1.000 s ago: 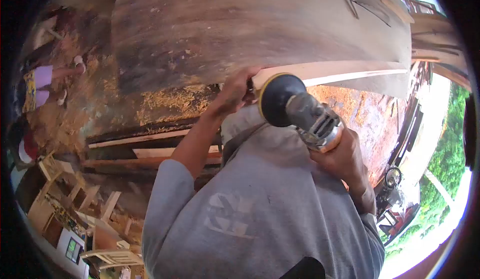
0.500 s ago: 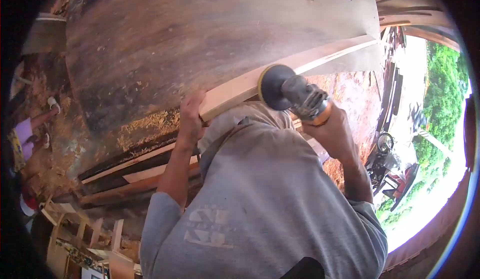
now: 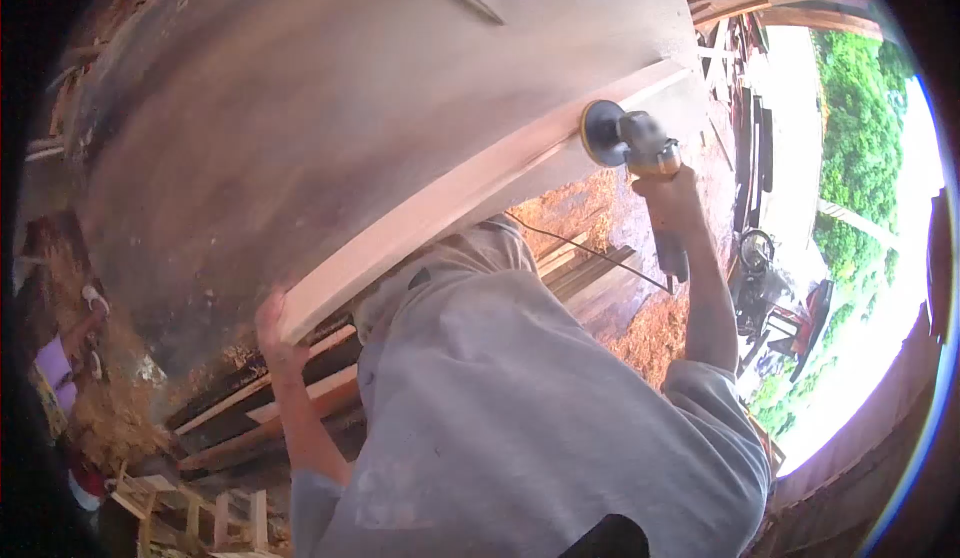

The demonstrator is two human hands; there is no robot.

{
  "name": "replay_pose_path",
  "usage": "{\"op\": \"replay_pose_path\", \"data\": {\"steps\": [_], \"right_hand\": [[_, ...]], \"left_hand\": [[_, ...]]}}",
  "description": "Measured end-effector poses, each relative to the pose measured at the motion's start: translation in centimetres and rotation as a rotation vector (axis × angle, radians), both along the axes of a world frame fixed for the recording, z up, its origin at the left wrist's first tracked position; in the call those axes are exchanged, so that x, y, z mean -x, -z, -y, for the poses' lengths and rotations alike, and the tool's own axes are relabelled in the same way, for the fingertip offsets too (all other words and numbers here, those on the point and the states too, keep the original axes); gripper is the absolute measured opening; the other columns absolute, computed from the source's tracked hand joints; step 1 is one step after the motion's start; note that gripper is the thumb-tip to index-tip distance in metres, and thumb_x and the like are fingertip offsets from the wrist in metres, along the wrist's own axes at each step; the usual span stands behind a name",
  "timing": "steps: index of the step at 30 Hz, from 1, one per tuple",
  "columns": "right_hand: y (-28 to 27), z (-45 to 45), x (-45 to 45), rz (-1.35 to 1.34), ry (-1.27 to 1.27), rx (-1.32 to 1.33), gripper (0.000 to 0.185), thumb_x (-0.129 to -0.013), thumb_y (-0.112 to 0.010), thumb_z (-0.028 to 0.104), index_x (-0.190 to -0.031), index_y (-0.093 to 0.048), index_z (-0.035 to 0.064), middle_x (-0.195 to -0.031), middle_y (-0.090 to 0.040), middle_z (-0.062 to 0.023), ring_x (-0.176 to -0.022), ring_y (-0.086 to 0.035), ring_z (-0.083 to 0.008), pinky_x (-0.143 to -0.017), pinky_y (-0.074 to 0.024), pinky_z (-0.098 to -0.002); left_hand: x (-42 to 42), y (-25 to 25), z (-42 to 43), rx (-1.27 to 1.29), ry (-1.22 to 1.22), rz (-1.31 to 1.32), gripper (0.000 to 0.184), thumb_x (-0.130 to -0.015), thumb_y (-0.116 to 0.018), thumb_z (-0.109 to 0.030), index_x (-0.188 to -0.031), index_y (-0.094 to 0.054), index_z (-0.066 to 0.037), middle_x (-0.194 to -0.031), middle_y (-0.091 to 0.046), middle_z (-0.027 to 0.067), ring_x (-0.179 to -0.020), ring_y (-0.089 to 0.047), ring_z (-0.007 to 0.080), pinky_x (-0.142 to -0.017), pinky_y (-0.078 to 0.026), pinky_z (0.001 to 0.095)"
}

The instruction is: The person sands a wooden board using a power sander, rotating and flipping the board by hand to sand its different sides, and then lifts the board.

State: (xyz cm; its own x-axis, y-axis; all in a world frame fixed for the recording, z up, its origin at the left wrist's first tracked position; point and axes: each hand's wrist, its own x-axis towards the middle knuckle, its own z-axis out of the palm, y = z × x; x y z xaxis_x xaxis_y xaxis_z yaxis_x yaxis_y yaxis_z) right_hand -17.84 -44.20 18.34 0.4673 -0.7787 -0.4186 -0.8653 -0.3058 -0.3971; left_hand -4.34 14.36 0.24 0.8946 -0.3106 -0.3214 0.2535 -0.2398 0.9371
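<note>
Tabletop beneath board, end in half-curled left hand (right hand closed round sander)

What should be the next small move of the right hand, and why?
Perhaps slide the grey power tool with its round black disc along the long, pale wooden board toward the left hand: the disc is near the far end, most of the board lies between them, and that hand touches the near end.
</note>
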Motion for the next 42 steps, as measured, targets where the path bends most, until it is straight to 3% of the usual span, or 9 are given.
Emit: {"op": "replay_pose_path", "data": {"steps": [1, 8, 11, 14, 25, 30, 34, 39, 42], "right_hand": [[0.3, 2.0, 0.1, 0.003, 0.007, 0.0, 0.026, -0.074, -0.076, 0.014, -0.095, -0.074, -0.0001, -0.076, -0.067, -0.004, -0.067, -0.063, -0.0129, -0.06, -0.0485, -0.0326], [2.6, 19.5, 2.3, 0.046, 0.083, -0.01, 0.026, -0.074, -0.077, 0.019, -0.091, -0.074, -0.0004, -0.074, -0.066, -0.0037, -0.062, -0.061, -0.0137, -0.055, -0.047, -0.033], [2.7, 24.7, 2.2, 0.002, 0.117, 0.046, 0.024, -0.074, -0.078, 0.019, -0.088, -0.073, -0.0002, -0.071, -0.064, -0.0039, -0.061, -0.061, -0.0141, -0.053, -0.0465, -0.0323], [4.0, 31.8, 2.9, -0.015, 0.2, 0.012, 0.023, -0.075, -0.079, 0.021, -0.084, -0.072, 0.0013, -0.07, -0.063, -0.0031, -0.058, -0.06, -0.0133, -0.052, -0.0465, -0.0312], [8.0, 42.1, 9.2, 0.031, -0.169, 0.297, 0.029, -0.081, -0.072, 0.026, -0.103, -0.079, 0.0076, -0.082, -0.07, -0.0014, -0.071, -0.063, -0.019, -0.066, -0.05, -0.036], [1.4, 27.2, 3.5, 0.206, 0.015, 0.075, 0.037, -0.082, -0.076, 0.027, -0.114, -0.079, 0.0084, -0.088, -0.071, 0.0, -0.073, -0.062, -0.0122, -0.064, -0.0476, -0.0307], [1.3, 19.9, 4.7, 0.268, -0.065, 0.003, 0.043, -0.08, -0.082, 0.018, -0.12, -0.074, 0.0032, -0.092, -0.071, -0.0024, -0.075, -0.063, -0.0115, -0.066, -0.0506, -0.0316], [-3.7, 2.8, 2.1, 0.17, -0.055, 0.028, 0.028, -0.08, -0.081, 0.009, -0.107, -0.075, 0.0038, -0.09, -0.071, -0.003, -0.076, -0.064, -0.0119, -0.067, -0.051, -0.031], [-5.1, -4.6, 2.4, 0.231, -0.108, 0.0, 0.029, -0.077, -0.082, 0.011, -0.101, -0.07, 0.0016, -0.086, -0.07, -0.0034, -0.071, -0.064, -0.0129, -0.062, -0.0509, -0.0316]], "left_hand": [[0.0, -0.1, -0.4, -0.306, 0.222, 0.55, 0.051, -0.093, -0.074, -0.031, -0.13, -0.062, 0.002, -0.127, -0.067, 0.0177, -0.112, -0.066, 0.026, -0.092, -0.057, 0.0424], [-2.0, -2.2, 0.5, -0.479, 0.368, 0.581, 0.06, -0.093, -0.075, -0.049, -0.126, -0.064, 0.0, -0.112, -0.069, 0.0145, -0.104, -0.069, 0.0254, -0.081, -0.06, 0.0365], [-1.6, -1.9, 0.2, 0.003, -0.165, -0.196, 0.058, -0.094, -0.072, -0.048, -0.124, -0.065, 0.001, -0.103, -0.07, 0.0134, -0.099, -0.071, 0.0249, -0.076, -0.06, 0.0339], [-2.4, -3.0, 1.8, -0.035, -0.389, -0.283, 0.052, -0.094, -0.068, -0.043, -0.12, -0.065, 0.002, -0.103, -0.07, 0.0132, -0.093, -0.071, 0.0236, -0.073, -0.061, 0.0312], [-3.0, -7.2, 2.6, -0.114, -0.266, -0.728, 0.06, -0.091, -0.07, -0.029, -0.14, -0.052, 0.001, -0.121, -0.062, 0.0158, -0.084, -0.068, 0.019, -0.054, -0.052, 0.0276], [-4.5, -7.4, 7.1, -0.142, 0.191, -0.422, 0.073, -0.073, -0.091, -0.017, -0.134, -0.053, -0.002, -0.111, -0.064, 0.008, -0.095, -0.065, 0.0171, -0.077, -0.057, 0.0304], [-3.8, -7.2, 10.6, -0.118, 0.172, -0.383, 0.064, -0.074, -0.09, -0.012, -0.127, -0.056, -0.002, -0.107, -0.066, 0.0063, -0.096, -0.066, 0.0172, -0.084, -0.057, 0.03], [-2.1, -7.9, 12.9, 0.004, 0.044, 0.162, 0.051, -0.08, -0.087, -0.005, -0.122, -0.059, -0.003, -0.113, -0.07, 0.0093, -0.105, -0.067, 0.0171, -0.087, -0.058, 0.0322], [-1.3, -10.6, 13.6, 0.067, -0.062, -0.043, 0.044, -0.083, -0.083, 0.002, -0.12, -0.059, -0.003, -0.114, -0.07, 0.0133, -0.103, -0.068, 0.0195, -0.085, -0.06, 0.0323]]}}
